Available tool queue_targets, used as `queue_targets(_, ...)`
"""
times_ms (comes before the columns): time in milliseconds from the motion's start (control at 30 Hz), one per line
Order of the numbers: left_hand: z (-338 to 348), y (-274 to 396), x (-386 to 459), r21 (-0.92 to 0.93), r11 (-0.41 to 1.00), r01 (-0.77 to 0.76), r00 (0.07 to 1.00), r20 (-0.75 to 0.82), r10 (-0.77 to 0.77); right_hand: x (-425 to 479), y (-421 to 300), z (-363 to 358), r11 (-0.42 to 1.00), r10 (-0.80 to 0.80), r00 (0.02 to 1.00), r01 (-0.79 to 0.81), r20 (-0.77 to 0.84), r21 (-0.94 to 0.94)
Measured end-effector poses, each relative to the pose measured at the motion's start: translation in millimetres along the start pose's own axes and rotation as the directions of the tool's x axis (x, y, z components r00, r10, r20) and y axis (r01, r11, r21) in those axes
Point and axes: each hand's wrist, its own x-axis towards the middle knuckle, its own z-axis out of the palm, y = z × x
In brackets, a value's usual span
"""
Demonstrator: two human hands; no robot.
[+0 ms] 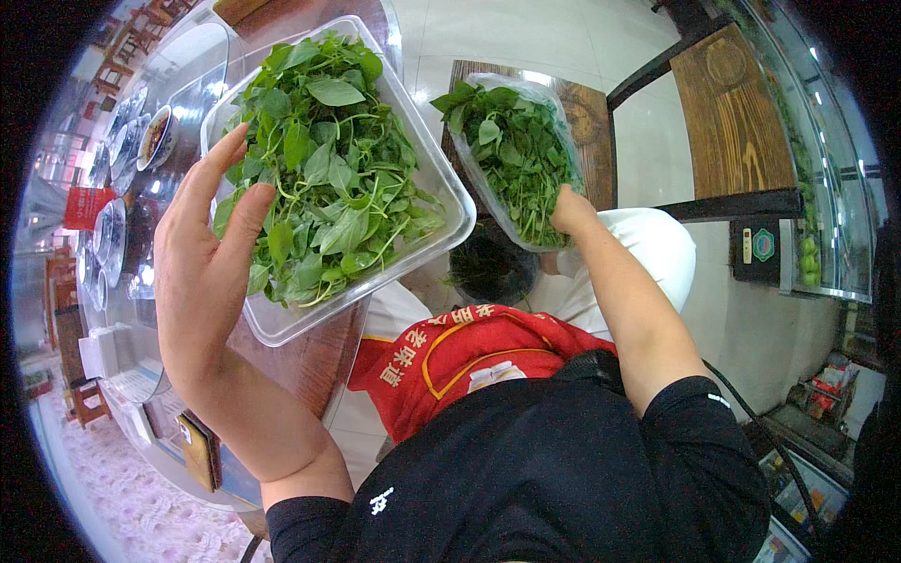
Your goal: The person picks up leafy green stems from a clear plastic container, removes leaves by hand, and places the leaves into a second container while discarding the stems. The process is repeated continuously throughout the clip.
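Note:
My left hand is raised at the left side of a clear plastic tub, thumb and fingers apart, with nothing visible between them. Loose leafy green sprigs heap the tub, close to my fingertips. Farther right, my right hand reaches to the stem end of a bundle of leafy greens. These lie in a container lined with a clear plastic bag. My right fingers are partly hidden, so their grip is unclear. Below, a dark bucket contains some green bits.
The bagged container rests on a wooden stool; another wooden seat stands farther right. On the table at left are a bowl of food, stacked dishes and a phone-like object. A glass-fronted case edges the right.

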Motion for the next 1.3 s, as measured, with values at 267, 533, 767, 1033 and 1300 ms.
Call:
queue_targets(267,-2.0,0.2,-1.3,-0.017,1.0,0.008,1.0,-0.003,-0.008,1.5,3.0,-37.1,0.948,0.079,0.992,-0.105,0.099,0.301)
queue_targets(533,-0.3,-0.5,-2.2,-0.046,0.999,0.022,1.0,0.015,-0.021,-10.0,1.6,-32.4,0.998,-0.04,0.998,0.043,0.05,-0.055)
queue_targets(767,0.5,0.8,-1.5,-0.057,0.997,0.042,0.999,0.03,-0.04,-21.6,-23.8,-24.0,0.942,-0.328,0.906,0.29,-0.268,-0.17)
queue_targets(1033,-2.2,1.3,-1.2,-0.038,0.999,0.038,0.999,0.039,-0.037,-8.0,-26.3,4.9,0.943,-0.308,0.939,0.278,-0.155,-0.184)
queue_targets(1300,-2.3,1.5,-1.1,-0.052,0.998,0.027,0.999,0.035,-0.025,5.3,-14.1,14.2,0.937,-0.34,0.937,0.329,-0.085,-0.122)
